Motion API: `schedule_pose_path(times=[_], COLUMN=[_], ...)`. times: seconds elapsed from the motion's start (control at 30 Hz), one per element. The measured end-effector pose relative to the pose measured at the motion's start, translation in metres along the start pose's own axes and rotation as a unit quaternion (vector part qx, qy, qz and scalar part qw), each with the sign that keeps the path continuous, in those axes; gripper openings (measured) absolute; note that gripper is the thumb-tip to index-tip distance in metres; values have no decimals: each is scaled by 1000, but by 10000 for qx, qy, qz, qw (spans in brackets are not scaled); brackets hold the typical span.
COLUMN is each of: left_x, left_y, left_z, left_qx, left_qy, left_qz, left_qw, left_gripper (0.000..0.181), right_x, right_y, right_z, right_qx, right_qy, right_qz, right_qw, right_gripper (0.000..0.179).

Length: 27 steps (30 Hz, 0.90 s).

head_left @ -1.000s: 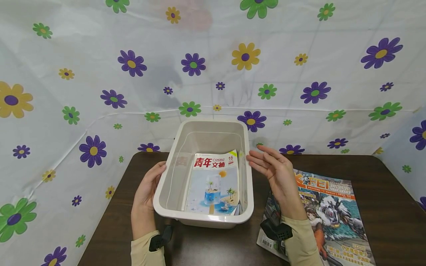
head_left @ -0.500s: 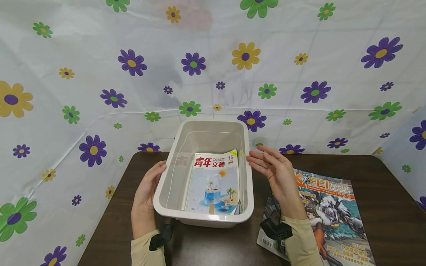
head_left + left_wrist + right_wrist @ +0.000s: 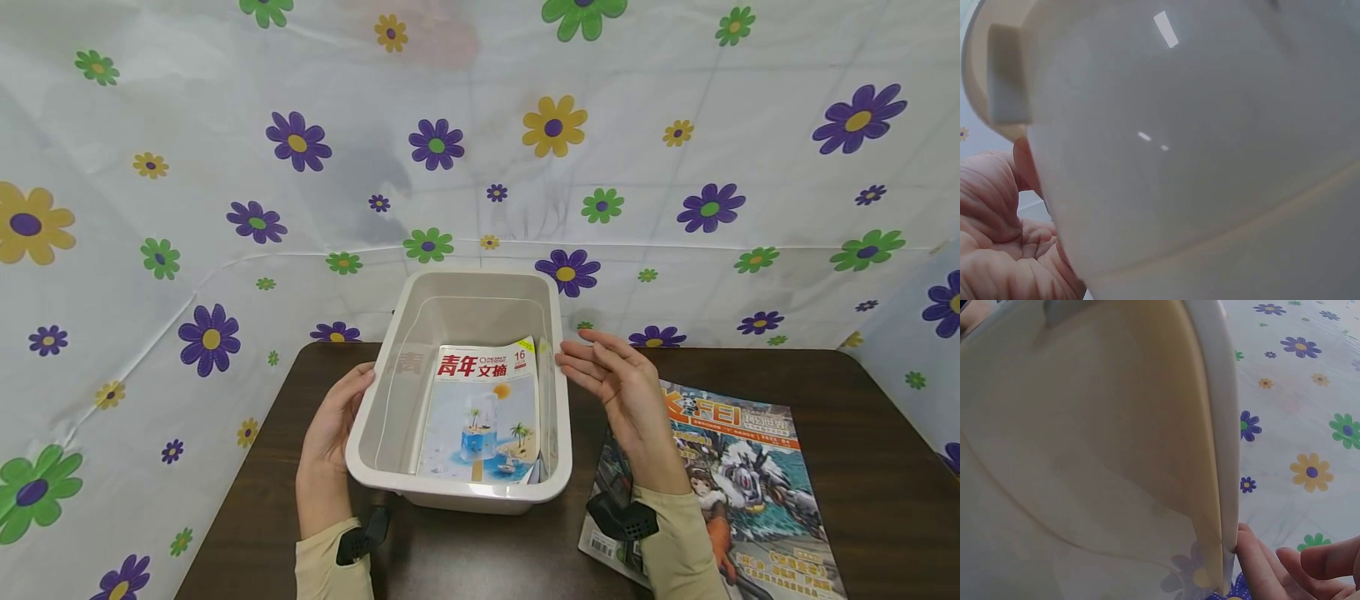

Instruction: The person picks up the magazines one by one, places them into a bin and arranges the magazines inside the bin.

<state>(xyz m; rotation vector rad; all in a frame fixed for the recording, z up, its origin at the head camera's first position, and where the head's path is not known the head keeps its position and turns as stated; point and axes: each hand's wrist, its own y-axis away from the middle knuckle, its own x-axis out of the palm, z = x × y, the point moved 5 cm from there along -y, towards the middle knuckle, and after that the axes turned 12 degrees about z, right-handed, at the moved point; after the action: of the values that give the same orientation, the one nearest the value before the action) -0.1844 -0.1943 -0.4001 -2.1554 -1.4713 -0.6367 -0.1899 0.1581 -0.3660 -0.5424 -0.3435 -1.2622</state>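
Observation:
A pale grey plastic tub (image 3: 564, 417) stands on the dark table between the hands. In it, face up, lies a magazine (image 3: 457, 433) with red characters and a beach scene on its cover; more page edges show under its right side. My left hand (image 3: 328, 429) rests its fingertips at the tub's left rim; the left wrist view shows that hand (image 3: 1004, 237) against the outer wall, below the rim. On the other side my right hand (image 3: 618, 392) has its fingers extended, fingertips right at the right rim. The right wrist view shows these fingers (image 3: 1257, 562) beside the rim.
Overlapping magazines (image 3: 757, 483) with colourful covers lie on the table (image 3: 847, 433) to the right, partly under the right forearm. A white cloth (image 3: 465, 83) with printed flowers hangs behind the table.

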Motion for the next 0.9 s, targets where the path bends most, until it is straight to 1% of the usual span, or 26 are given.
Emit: schedule_pose_path(times=[0.17,0.33,0.67,0.9], left_x=[-1,-1,-2,-1], left_y=[0,0,0,1], left_z=[0,0,0,0], left_qx=[-20,-32,-38,-29], left_qy=[-24,-78,-139,-74], left_qz=[-26,-42,-87,-97], left_qw=[10000,10000,9999,9999], left_gripper=[23,23,24,22], right_x=[0,0,0,-1], right_y=[0,1,1,1], right_z=[0,0,0,-1], right_qx=[0,-22,-23,29], right_qy=[20,0,334,443], right_qz=[8,27,-79,-104], right_qw=[10000,10000,9994,9990], right_gripper=[27,25,26,26])
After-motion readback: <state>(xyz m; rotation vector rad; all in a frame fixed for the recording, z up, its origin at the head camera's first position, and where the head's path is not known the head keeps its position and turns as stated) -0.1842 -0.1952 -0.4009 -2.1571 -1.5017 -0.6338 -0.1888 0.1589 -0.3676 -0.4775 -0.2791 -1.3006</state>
